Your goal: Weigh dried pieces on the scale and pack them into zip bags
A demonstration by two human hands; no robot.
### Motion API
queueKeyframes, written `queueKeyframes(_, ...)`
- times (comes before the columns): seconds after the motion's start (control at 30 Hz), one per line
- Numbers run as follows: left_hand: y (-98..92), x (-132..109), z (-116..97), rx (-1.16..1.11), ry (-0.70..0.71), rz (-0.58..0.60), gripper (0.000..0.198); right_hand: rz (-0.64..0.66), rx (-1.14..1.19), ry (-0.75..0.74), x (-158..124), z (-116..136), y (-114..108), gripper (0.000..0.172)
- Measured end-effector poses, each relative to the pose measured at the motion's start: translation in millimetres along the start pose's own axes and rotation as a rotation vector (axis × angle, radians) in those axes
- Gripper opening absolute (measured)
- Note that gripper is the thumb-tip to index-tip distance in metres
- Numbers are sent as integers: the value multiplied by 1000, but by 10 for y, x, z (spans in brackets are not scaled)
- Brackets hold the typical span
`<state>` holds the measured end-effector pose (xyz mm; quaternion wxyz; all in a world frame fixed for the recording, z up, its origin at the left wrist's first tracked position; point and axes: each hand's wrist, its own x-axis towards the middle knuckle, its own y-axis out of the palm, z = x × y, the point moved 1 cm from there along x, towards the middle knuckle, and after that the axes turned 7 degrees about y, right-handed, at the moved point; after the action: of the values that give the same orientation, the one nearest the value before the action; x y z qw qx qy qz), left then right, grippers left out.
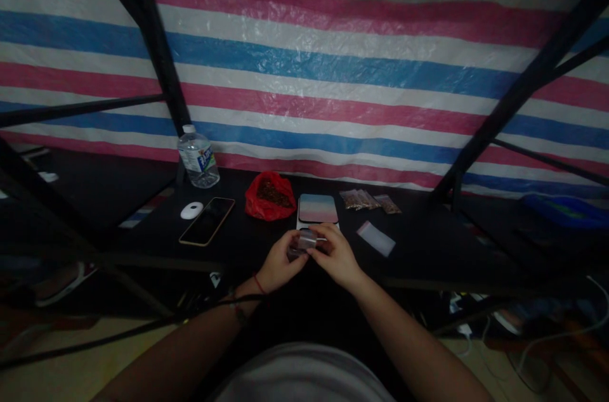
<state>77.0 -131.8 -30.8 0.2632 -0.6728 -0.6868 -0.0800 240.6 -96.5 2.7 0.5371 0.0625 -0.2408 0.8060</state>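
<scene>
Both hands meet near the table's front edge, around a small clear plastic bag (307, 239). My left hand (280, 262) has its fingers closed on the bag's left side. From the right, my right hand (337, 256) pinches the same bag. Just behind them lies a flat scale (318, 208) with a shiny top. To its left sits an open red bag (269, 196) with small dark brown pieces inside. Several small filled clear bags (359, 199) lie behind and to the right, and a flat clear bag (375, 238) rests nearer my right hand.
A water bottle (198, 158), a phone (207, 221) and a white oval object (191, 210) stand or lie on the left of the black table (428, 250). Black metal bars (157, 47) rise at both sides before a striped sheet (323, 59).
</scene>
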Motion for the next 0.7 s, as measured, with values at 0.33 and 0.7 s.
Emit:
queueKeyframes(0.33,-135,110,84,-257,-92,-112,42,-36,-148,63,388,-359,-114,61)
queueKeyframes(0.7,-170,128,108,-744,-263,-106,45,-292,-594,206,846,-452,-237,63)
